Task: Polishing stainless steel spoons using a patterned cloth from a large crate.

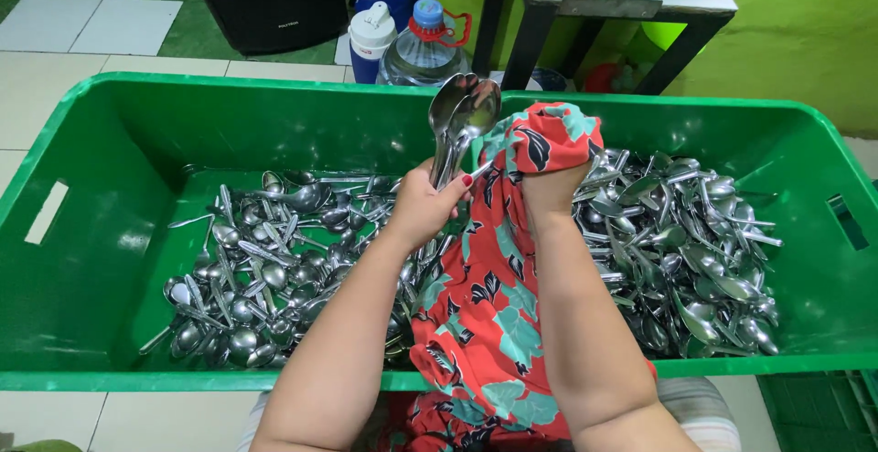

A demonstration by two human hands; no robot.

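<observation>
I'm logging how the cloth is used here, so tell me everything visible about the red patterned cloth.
The red patterned cloth looks like thin soft fabric, red-orange with teal and black leaf shapes. It hangs from the right hand, which is wrapped inside its upper end, over the near rim of the green crate toward the lap. The left hand holds a bunch of spoons upright against it. Heaps of loose spoons lie on either side.

Spoon bunch (pixel 462 118) in left hand (pixel 422 207), floral cloth (pixel 512 232) over right hand (pixel 553 182).
</observation>
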